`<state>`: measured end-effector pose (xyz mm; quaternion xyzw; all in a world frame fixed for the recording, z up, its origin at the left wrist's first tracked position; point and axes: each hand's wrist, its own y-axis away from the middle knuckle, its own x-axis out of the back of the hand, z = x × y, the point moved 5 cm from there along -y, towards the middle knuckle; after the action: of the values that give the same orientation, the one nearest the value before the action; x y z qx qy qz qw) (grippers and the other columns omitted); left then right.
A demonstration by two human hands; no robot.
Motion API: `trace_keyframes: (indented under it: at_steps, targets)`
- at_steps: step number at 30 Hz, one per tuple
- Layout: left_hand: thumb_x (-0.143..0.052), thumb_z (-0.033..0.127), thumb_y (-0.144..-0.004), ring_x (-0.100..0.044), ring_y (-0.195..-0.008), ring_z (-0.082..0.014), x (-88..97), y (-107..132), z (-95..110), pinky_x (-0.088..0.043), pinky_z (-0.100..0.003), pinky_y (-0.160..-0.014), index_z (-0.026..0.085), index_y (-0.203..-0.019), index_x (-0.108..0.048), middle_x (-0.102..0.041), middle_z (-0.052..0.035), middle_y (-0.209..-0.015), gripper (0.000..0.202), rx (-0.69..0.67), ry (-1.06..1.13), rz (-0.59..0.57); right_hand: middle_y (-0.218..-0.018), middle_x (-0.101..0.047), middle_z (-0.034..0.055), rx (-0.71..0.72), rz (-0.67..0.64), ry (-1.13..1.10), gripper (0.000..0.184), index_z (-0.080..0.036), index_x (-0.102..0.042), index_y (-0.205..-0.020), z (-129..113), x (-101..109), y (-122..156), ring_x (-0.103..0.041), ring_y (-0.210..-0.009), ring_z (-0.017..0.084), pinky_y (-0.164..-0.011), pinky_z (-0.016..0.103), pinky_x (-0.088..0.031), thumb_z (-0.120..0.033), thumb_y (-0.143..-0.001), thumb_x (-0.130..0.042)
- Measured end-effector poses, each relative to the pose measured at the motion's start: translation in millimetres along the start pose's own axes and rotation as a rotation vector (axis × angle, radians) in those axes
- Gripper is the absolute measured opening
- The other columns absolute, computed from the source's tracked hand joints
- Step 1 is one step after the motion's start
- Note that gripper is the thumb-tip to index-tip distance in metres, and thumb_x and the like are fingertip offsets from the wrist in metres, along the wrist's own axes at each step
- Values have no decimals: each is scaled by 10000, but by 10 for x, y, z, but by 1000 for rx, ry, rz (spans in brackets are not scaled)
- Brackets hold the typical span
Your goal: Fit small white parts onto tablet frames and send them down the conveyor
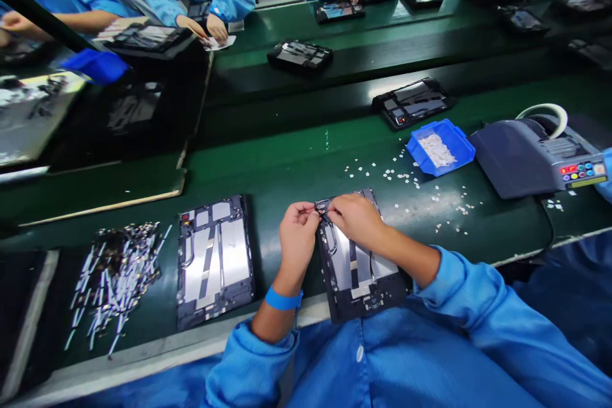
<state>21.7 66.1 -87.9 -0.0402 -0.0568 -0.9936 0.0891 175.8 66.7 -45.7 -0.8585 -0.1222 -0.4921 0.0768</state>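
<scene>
An open tablet chassis (356,274) lies on the green belt in front of me, its silver panels and black frame showing. Both my hands work at its far top edge. My left hand (297,239) is closed in a pinch on a small dark part at the chassis's top left corner. My right hand (354,218) is closed too, fingers pressed down on the same spot beside it. A blue band circles my left wrist. What sits between the fingertips is too small to name.
A second open chassis (215,261) lies to the left, beside a heap of thin white strips (117,274). A blue bin (440,146) of small white pieces and a grey tape dispenser (535,153) stand at right. Scattered white bits dot the belt. Other workers in blue sit across.
</scene>
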Motion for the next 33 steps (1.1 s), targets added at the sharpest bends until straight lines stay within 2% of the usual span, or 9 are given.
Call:
trace_keyframes:
  at_steps: [3, 11, 18, 20, 22, 26, 28, 30, 33]
  targets:
    - [-700, 276, -777, -675, -711, -151, -12, 50, 24, -530, -258, -654, 197, -948, -629, -694, -7, -784, 201, -25, -25, 5, -1011, -772, 100, -19, -29, 49, 232, -186, -749, -986, -70, -106, -54, -693, -953, 225, -842, 304, -451, -252, -1027, -531]
    - [-674, 266, -833, -708, -835, -181, -10, 163, 92, -581, -318, -783, 199, -932, -681, -715, -50, -924, 120, -154, -168, 63, -957, -759, 98, -107, 8, 46, 174, -176, -718, -912, -61, -89, -58, -674, -892, 229, -759, 302, -415, -170, -945, -547]
    - [-718, 285, -777, -709, -760, -169, -9, 117, 54, -567, -285, -701, 192, -924, -657, -723, -30, -830, 184, -57, -30, 3, -828, -704, 48, -5, 52, -40, 152, -203, -657, -785, -75, -109, -173, -593, -802, 200, -735, 292, -360, -127, -865, -552]
    - [-739, 290, -757, -696, -716, -158, -8, 88, 24, -549, -267, -660, 191, -923, -645, -715, -16, -785, 215, -14, 26, -6, -804, -685, 40, 19, 89, -30, 149, -206, -641, -754, 71, 40, -192, -569, -788, 195, -733, 292, -351, -119, -835, -551]
    - [-753, 289, -740, -690, -707, -152, -4, 60, -5, -543, -261, -658, 191, -920, -637, -706, -6, -762, 236, 5, 71, -4, -788, -668, 37, -32, 180, -13, 135, -206, -622, -725, 396, 341, -171, -559, -779, 191, -716, 289, -345, -124, -806, -552]
    - [-751, 278, -730, -704, -739, -155, -15, 41, -30, -563, -277, -713, 189, -918, -641, -706, -7, -768, 235, 15, 112, -18, -752, -655, 40, -370, 442, 85, 101, -197, -635, -757, 1281, 1108, 21, -568, -736, 196, -666, 287, -336, -170, -812, -555]
    - [-752, 282, -751, -719, -774, -165, -8, 59, -14, -576, -292, -743, 185, -953, -657, -725, -23, -809, 243, 10, 87, -34, -721, -661, 57, -485, 413, 160, 150, -191, -650, -749, 1479, 1261, 115, -576, -713, 209, -650, 296, -328, -215, -862, -555]
    - [-744, 298, -795, -740, -851, -185, 44, 86, 25, -592, -318, -801, 181, -1023, -673, -749, -50, -882, 266, -27, 40, -36, -749, -696, 73, -441, 312, 154, 212, -184, -680, -773, 1370, 1171, 142, -604, -731, 215, -657, 298, -342, -257, -919, -545]
    - [-677, 324, -888, -742, -910, -205, 226, 101, 118, -599, -350, -845, 183, -1093, -688, -757, -78, -978, 249, -148, -132, 48, -893, -764, 51, -219, 173, -37, 176, -192, -732, -939, 828, 770, 48, -653, -791, 185, -712, 271, -392, -222, -932, -559]
